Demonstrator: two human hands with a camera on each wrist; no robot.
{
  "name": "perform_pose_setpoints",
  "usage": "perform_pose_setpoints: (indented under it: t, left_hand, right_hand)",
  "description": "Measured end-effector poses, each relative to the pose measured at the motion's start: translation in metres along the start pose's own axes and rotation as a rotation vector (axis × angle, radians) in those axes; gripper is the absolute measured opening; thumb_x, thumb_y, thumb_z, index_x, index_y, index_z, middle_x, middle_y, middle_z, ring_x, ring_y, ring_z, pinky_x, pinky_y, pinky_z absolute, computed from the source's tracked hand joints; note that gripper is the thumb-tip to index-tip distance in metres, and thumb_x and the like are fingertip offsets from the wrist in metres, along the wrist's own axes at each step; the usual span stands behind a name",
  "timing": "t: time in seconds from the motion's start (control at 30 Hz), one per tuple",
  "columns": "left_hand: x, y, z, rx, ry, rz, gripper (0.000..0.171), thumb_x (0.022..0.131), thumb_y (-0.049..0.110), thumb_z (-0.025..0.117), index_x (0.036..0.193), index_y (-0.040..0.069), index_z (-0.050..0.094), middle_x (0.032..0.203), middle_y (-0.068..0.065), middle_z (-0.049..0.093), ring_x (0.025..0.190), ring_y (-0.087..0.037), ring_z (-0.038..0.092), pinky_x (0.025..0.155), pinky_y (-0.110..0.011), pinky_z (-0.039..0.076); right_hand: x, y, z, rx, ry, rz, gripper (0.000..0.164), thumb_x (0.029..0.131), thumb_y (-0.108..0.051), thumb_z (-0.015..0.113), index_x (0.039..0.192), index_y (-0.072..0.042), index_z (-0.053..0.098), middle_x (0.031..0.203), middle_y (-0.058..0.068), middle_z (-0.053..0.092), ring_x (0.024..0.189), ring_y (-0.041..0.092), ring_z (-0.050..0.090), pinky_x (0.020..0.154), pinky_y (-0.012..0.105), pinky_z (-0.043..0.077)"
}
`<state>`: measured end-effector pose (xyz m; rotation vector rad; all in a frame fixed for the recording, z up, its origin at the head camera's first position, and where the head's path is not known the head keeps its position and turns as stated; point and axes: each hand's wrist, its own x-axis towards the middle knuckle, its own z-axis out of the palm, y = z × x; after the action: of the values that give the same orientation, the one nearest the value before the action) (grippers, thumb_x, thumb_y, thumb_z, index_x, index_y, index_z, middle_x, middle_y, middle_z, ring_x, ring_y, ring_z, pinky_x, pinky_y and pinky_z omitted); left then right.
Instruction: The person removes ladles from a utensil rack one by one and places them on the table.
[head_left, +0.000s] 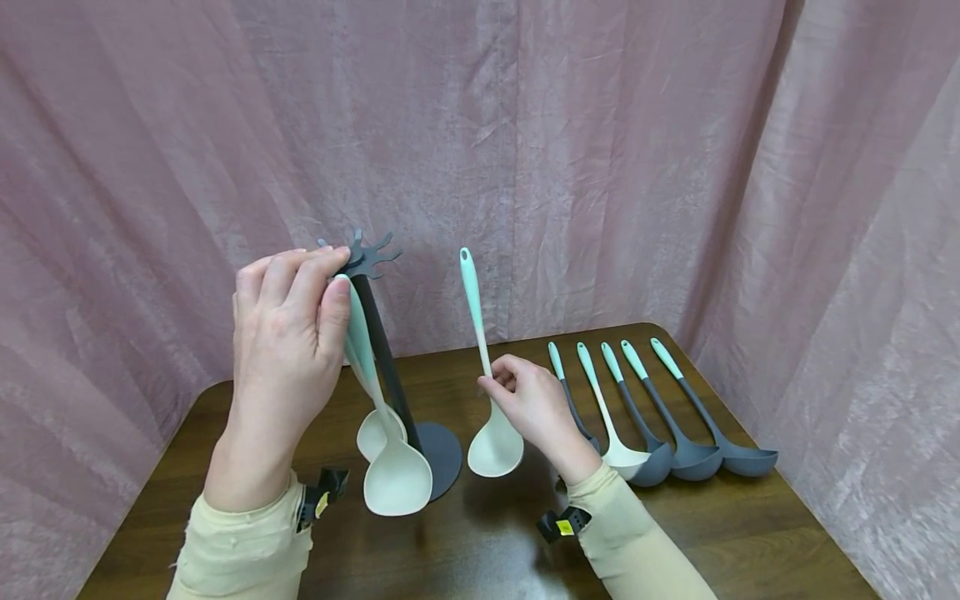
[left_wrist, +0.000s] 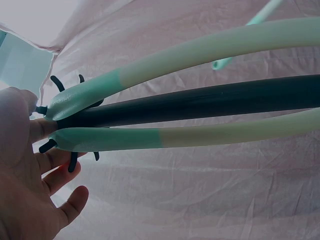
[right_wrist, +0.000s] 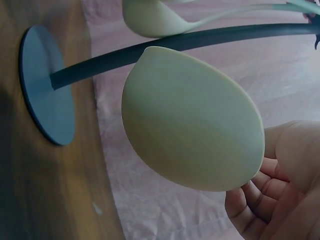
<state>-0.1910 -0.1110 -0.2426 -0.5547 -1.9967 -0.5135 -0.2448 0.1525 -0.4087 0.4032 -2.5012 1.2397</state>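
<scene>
My left hand (head_left: pixel 285 325) holds the top of a dark grey utensil stand (head_left: pixel 386 358), fingertips over its hooked crown and thumb beneath, beside a handle end. Two cream ladles with mint handles hang there, a nearer ladle (head_left: pixel 397 487) partly covering a farther ladle (head_left: pixel 370 435). In the left wrist view their mint handles (left_wrist: pixel 95 92) flank the dark pole (left_wrist: pixel 200 102), and the other fingers spread loosely. My right hand (head_left: pixel 532 400) pinches a third cream ladle (head_left: pixel 495 450) low on its shaft, upright and above the table. Its bowl (right_wrist: pixel 190 120) fills the right wrist view.
Right of my right hand, several ladles lie side by side, mint handles pointing away; one is a cream ladle (head_left: pixel 622 458), the others dark grey ladles (head_left: pixel 750 461). The stand's round base (head_left: pixel 442 458) rests on the wooden table (head_left: pixel 480 550). Pink curtains (head_left: pixel 600 167) surround the table.
</scene>
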Motion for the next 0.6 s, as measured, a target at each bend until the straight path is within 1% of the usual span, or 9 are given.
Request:
perform_pose_setpoints:
  t: [0.3,0.6]
  left_hand:
    - [0.000,0.000,0.000,0.000,0.001,-0.002,0.050,0.118,0.039,0.044,0.137,0.003,0.073,0.139,-0.022,0.068,0.131,-0.052,0.050,0.107,-0.063,0.039]
    - [-0.001,0.000,0.000,-0.001,0.004,0.001,0.051,0.118,0.040,0.044,0.137,0.003,0.073,0.138,-0.022,0.067,0.131,-0.052,0.050,0.106,-0.064,0.039]
  right_hand:
    - [0.003,0.015,0.004,-0.110,-0.025,0.051,0.011,0.103,-0.030,0.081,0.099,-0.020,0.078,0.086,-0.008,0.073,0.078,0.010,0.068,0.067,0.036,0.053]
    - [0.004,0.025,0.007,-0.194,-0.030,0.051,0.011,0.102,-0.026,0.080,0.097,-0.016,0.077,0.081,-0.007,0.070,0.075,0.014,0.065,0.068,0.038,0.054]
